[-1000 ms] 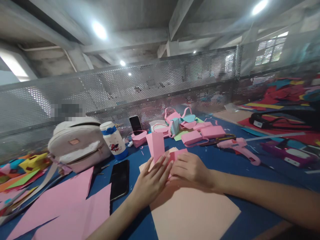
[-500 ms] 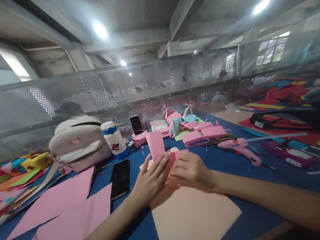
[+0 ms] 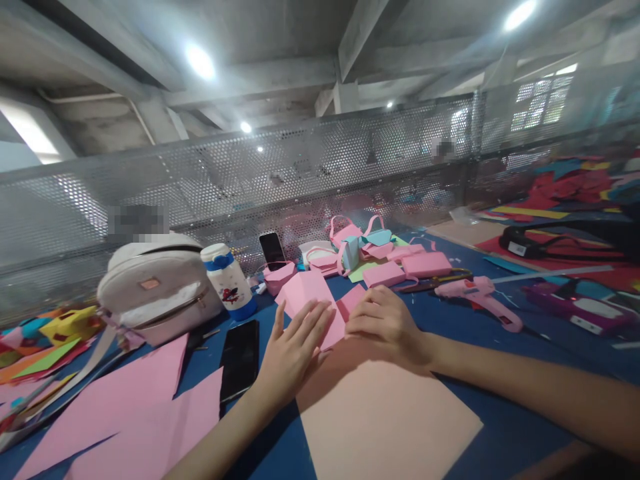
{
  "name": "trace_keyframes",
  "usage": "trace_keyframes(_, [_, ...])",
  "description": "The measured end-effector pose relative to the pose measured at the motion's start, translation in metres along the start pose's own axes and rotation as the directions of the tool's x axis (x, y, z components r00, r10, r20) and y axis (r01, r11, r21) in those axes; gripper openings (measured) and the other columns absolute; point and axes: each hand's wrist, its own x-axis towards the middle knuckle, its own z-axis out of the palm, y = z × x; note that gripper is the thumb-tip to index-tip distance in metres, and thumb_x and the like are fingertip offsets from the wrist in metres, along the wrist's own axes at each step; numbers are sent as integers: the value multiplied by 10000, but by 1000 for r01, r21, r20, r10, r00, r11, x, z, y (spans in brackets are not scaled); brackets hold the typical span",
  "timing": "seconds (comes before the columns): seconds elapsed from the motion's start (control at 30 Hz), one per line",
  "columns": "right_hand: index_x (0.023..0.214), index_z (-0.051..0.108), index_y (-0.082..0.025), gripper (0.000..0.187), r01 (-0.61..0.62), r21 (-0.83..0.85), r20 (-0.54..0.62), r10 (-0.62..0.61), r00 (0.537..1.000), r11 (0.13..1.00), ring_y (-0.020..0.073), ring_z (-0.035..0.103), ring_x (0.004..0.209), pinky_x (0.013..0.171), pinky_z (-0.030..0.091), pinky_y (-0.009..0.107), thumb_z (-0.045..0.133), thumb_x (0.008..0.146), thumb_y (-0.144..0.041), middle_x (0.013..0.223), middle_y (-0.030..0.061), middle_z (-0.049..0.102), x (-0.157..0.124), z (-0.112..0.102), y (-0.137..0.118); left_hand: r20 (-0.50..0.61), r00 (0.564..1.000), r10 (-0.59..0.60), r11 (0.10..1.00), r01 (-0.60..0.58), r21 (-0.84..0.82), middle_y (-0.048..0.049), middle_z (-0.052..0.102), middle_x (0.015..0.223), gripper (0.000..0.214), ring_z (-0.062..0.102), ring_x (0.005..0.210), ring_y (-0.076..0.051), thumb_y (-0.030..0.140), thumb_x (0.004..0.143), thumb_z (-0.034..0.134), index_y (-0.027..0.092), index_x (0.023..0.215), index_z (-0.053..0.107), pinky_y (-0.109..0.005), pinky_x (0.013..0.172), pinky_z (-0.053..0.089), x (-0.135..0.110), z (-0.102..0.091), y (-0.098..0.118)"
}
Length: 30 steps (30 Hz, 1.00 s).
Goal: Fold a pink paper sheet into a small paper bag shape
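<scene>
A folded piece of pink paper [image 3: 307, 292] lies tilted over the far end of a peach sheet [image 3: 390, 417] in front of me. My left hand [image 3: 294, 350] rests flat on it, fingers stretched out and thumb spread to the side. At its right edge, the curled fingers of my right hand [image 3: 387, 327] grip the paper; their tips are partly hidden. A darker pink flap shows between the hands. Left of my left wrist is a black phone [image 3: 240, 360].
Pink and light blue small paper bags [image 3: 383, 275] cluster at the back. A pink glue gun [image 3: 480, 300] lies to the right. On the left stand a white bottle [image 3: 231, 283] and a pale backpack [image 3: 155, 287], with pink sheets [image 3: 145, 407] nearer. A perforated metal screen [image 3: 300, 173] borders the table.
The pink paper's upright strip has tipped down and spread wider to the left. My left hand has shifted slightly left with it, while my right hand has stayed nearly in place.
</scene>
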Motion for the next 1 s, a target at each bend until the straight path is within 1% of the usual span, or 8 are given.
trace_keyframes(0.17, [855,672,-200,168,-12,59,-31,14,999,998,165,514,789,714,337,332,561,960,-269,812,12,700,-1,2,2,-73,997,-24,990,14,-139,-31,600,1345,382,530,1262,-208,346,984,482,261,1354,521,-500,1197,-2,3,-5,0])
trace_keyframes(0.37, [848,667,-197,162,-48,108,-34,52,998,993,171,496,791,732,338,336,563,958,-256,829,13,699,-3,3,2,-144,986,-79,962,38,-269,-16,693,1204,284,585,1194,-192,208,971,500,290,1209,632,-541,1189,31,7,-12,3])
trace_keyframes(0.43, [850,670,-196,163,-56,119,-34,60,998,991,171,492,788,730,337,336,565,957,-259,832,15,699,-3,4,1,-156,978,-136,935,75,-347,-12,716,1150,242,611,1153,-188,197,970,507,291,1108,681,-558,1185,69,8,-14,5])
trace_keyframes(0.5, [847,674,-196,180,-64,127,-33,68,997,990,172,492,785,726,336,336,557,961,-273,824,18,694,-2,3,0,-148,962,-230,888,146,-436,-17,732,1101,194,635,1103,-195,246,968,527,279,965,718,-581,1173,122,8,-17,7])
trace_keyframes(0.6, [833,678,-199,203,-79,129,-30,84,996,989,175,497,779,720,335,335,550,964,-285,799,18,684,-1,4,-1,-140,923,-359,815,236,-528,-25,746,1025,224,655,1026,-210,348,938,579,261,781,712,-607,1142,192,9,-19,10])
trace_keyframes(0.67, [832,681,-198,206,-78,127,-29,82,996,989,175,499,782,721,336,335,549,964,-285,800,18,686,-2,4,0,-142,909,-391,794,255,-552,-18,748,994,237,652,1000,-210,353,919,606,256,720,692,-602,1123,223,10,-19,11])
trace_keyframes(0.83, [837,689,-202,215,-72,93,-46,77,996,993,178,512,819,777,339,352,543,969,-289,829,15,709,-3,6,4,-129,924,-361,791,230,-567,-9,729,1059,156,621,1032,-214,199,850,660,235,700,635,-560,1098,243,8,-17,12])
trace_keyframes(1.0, [891,699,-236,110,-26,-17,-56,25,998,1000,193,512,903,862,321,382,602,933,-266,925,1,722,-3,6,-3,-143,930,-339,813,213,-542,-18,700,1132,146,591,1064,-223,133,806,682,234,720,623,-519,1085,245,5,-14,14])
